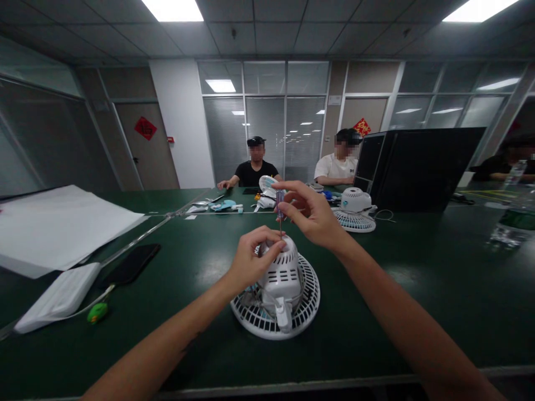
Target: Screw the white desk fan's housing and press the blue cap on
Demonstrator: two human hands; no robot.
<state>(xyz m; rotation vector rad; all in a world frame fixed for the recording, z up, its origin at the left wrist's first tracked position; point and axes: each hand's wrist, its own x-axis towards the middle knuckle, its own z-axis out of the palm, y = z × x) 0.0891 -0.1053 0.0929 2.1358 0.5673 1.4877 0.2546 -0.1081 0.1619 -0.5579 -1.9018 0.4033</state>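
A white fan (284, 281) lies face down on the green table, its round grille against the surface and its motor housing pointing up. My right hand (311, 214) pinches the handle of a screwdriver (280, 201), which stands upright with its shaft reaching down to the top of the housing. My left hand (254, 256) is at the housing's top, thumb and fingers closed around the lower shaft; whether a small part sits between them is hidden. A white plug-like piece (283, 314) and a coiled cord rest against the near side of the fan.
Another white fan (354, 209) lies behind to the right, before a large black case (422, 167). To the left are a black phone (132, 264), a white packet (58, 298) and paper sheets (62, 228). Two people sit across the table (188, 312). A bottle (516, 220) stands far right.
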